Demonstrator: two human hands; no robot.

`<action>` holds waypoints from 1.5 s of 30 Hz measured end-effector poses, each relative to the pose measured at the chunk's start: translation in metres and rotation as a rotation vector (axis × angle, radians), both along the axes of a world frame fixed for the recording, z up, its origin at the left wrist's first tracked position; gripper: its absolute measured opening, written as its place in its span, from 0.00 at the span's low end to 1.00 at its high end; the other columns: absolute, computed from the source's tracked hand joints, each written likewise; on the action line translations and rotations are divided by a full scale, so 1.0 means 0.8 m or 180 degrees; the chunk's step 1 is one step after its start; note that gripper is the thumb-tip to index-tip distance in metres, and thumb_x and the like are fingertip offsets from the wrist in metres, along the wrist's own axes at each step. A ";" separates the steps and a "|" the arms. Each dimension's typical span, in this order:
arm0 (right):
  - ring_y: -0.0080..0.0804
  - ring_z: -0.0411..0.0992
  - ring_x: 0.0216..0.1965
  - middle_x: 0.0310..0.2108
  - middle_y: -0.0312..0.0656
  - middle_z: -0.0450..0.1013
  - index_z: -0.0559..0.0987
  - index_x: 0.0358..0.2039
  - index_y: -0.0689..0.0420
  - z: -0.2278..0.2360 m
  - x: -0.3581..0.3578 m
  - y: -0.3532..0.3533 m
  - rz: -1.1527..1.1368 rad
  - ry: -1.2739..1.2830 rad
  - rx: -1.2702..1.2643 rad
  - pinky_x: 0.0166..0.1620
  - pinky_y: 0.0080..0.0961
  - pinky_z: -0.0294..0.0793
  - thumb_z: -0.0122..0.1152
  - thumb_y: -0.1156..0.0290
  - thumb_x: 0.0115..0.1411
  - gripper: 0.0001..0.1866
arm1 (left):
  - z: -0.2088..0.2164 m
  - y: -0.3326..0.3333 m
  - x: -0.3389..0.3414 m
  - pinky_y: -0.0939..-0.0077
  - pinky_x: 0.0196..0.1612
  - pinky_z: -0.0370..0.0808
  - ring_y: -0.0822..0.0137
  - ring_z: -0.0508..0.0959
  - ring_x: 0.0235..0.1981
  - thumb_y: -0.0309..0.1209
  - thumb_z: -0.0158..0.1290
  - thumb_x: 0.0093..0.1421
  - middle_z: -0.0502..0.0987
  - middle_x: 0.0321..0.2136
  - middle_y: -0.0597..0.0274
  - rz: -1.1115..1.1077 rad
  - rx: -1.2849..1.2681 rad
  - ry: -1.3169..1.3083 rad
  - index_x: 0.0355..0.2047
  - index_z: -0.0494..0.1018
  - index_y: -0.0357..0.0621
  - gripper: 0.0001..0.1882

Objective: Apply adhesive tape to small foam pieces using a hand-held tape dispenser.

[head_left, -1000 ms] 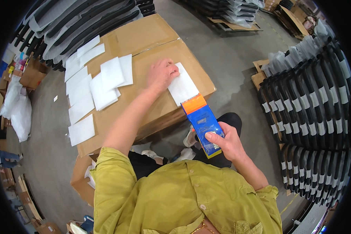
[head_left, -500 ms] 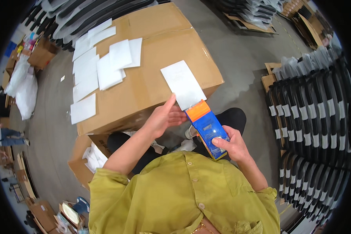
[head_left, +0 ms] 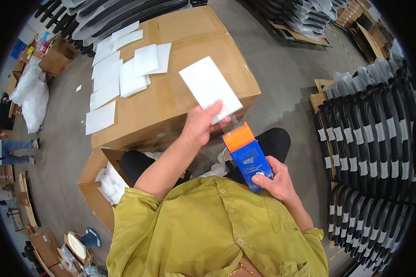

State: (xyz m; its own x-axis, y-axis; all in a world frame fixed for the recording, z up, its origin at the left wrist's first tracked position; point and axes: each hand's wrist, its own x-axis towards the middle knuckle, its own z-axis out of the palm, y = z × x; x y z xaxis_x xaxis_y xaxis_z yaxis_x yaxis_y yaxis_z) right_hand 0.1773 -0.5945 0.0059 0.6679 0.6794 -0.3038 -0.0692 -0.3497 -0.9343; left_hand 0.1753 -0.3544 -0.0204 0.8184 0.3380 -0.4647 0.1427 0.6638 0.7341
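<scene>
From the head camera I look down on my two hands working over a large cardboard box [head_left: 171,92] on the concrete floor [head_left: 286,69]. My left hand [head_left: 199,125] is closed around the lower edge of a white rectangular sheet [head_left: 209,87], thumb on top, holding it tilted above the box's near right corner. A strip of clear tape [head_left: 229,119] appears to run from that sheet's lower corner to the toothed edge of a blue and orange tape dispenser [head_left: 246,154], though the tape is too faint for me to be sure where it ends. My right hand [head_left: 275,182] grips the dispenser's blue body from below, fingers wrapped tight, its orange end pointing up at the sheet and nearly touching my left thumb.

More white sheets [head_left: 125,69] lie spread and overlapping along the box's left edge and far left part. A smaller open carton [head_left: 97,189] with white padding stands against the box's near left side. Stacks of black chair parts [head_left: 370,147] line the floor at right. White bags [head_left: 30,97] sit well apart at left.
</scene>
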 end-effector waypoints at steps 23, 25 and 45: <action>0.25 0.72 0.27 0.28 0.40 0.73 0.73 0.35 0.65 -0.031 0.014 0.001 -0.0911 0.1153 0.0862 0.32 0.22 0.72 0.56 0.63 0.52 0.17 | 0.095 -0.051 -0.068 0.71 0.18 0.67 0.62 0.69 0.14 0.26 0.50 0.45 0.66 0.13 0.62 -0.0649 0.3884 -0.3703 0.18 0.67 0.49 0.03; 0.24 0.72 0.31 0.33 0.40 0.73 0.72 0.36 0.66 -0.031 0.022 -0.012 -0.0949 0.1466 0.1056 0.37 0.20 0.71 0.58 0.63 0.50 0.19 | 0.109 0.011 -0.072 0.72 0.26 0.71 0.67 0.75 0.23 0.34 0.52 0.52 0.74 0.21 0.61 -0.0986 0.2877 -0.1980 0.30 0.75 0.51 0.06; 0.28 0.73 0.32 0.33 0.45 0.74 0.72 0.37 0.69 -0.017 0.054 0.041 -0.0190 0.1741 0.0558 0.39 0.23 0.72 0.65 0.66 0.44 0.23 | -0.051 0.387 -0.028 0.62 0.53 0.63 0.68 0.75 0.22 0.40 0.51 0.55 0.73 0.29 0.59 0.2536 -0.1201 -0.1987 0.39 0.64 0.45 0.16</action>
State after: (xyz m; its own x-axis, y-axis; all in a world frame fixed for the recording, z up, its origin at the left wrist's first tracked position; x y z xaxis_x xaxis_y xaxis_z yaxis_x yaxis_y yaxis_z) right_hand 0.2206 -0.5617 -0.0078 0.4842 0.7167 -0.5019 -0.5734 -0.1734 -0.8008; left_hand 0.1528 -0.0450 -0.0612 0.5549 0.8003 -0.2272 -0.7588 0.5989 0.2561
